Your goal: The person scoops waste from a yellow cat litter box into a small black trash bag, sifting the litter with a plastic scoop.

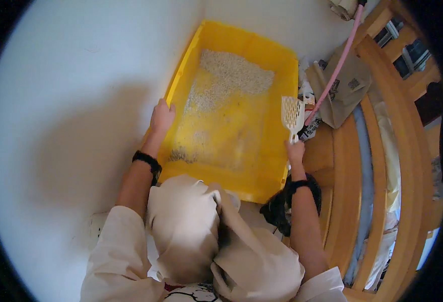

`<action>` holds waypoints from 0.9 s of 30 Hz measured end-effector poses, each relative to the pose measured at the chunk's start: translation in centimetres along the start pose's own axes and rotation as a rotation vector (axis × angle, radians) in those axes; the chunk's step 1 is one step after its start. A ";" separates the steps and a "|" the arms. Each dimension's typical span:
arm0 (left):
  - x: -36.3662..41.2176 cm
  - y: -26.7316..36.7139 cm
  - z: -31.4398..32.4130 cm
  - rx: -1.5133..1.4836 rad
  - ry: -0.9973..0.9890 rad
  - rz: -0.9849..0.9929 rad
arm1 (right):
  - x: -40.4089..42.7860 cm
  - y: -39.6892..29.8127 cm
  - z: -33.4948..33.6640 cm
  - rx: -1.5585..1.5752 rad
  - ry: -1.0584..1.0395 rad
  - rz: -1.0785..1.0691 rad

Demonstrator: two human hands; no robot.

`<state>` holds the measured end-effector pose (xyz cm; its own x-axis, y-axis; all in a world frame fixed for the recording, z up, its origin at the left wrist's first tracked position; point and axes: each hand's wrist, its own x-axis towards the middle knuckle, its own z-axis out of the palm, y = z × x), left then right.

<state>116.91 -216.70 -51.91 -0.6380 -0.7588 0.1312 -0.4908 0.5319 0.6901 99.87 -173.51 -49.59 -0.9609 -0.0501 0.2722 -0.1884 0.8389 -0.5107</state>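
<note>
A large yellow plastic cat litter box (251,37) stands before me, against the white wall. Pale pellet litter (240,71) is heaped at its far end and thins out over the floor of the box. Dark bits and a small patch of greyish litter (182,155) lie near its front left corner. My left hand (163,117) grips the left rim. On the right side, my right hand (296,151) holds the handle of a white slotted litter scoop (292,115), its blade pointing away from me. That hand is also at the right rim; whether its fingers grip the rim is hidden.
A dark cat (278,211) is beside my right forearm, close to the box's front right corner. Wooden slatted furniture (342,196) runs along the right. A brown paper bag (348,90) and a pink rod (338,71) are beyond the scoop. White wall (74,75) borders the left.
</note>
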 end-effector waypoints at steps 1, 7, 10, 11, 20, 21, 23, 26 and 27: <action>-0.5 -0.4 -0.1 -0.028 0.029 0.032 | -0.6 0.4 0.0 -0.051 0.029 -0.001; -4.4 -3.3 -1.1 -0.203 0.171 0.086 | -5.0 -1.1 -0.9 0.046 0.082 -0.013; -5.5 -3.5 -1.3 -0.263 0.151 0.042 | -6.1 -1.0 -1.0 0.074 0.156 -0.063; -5.9 -3.6 -1.2 -0.267 0.155 0.047 | -6.5 -0.9 -1.0 0.060 0.185 -0.038; -4.0 -4.4 -2.2 -0.268 0.253 0.184 | -7.8 -2.7 -0.2 0.120 0.263 -0.017; -4.0 -4.6 -1.9 -0.282 0.252 0.187 | -7.9 -2.6 -0.1 0.117 0.268 -0.014; -4.1 -4.9 -1.4 -0.299 0.246 0.194 | -8.5 -2.4 0.3 0.311 0.292 0.017; -3.0 -6.0 -2.2 -0.267 0.184 0.130 | -9.2 -4.8 0.8 0.232 0.295 0.058; -2.3 -5.4 -2.4 -0.299 0.172 0.174 | -8.8 -4.9 0.8 0.230 0.304 0.065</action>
<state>122.44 -218.72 -54.22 -0.5752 -0.7323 0.3646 -0.1733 0.5447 0.8206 109.07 -177.64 -50.14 -0.8751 0.1911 0.4446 -0.2023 0.6901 -0.6949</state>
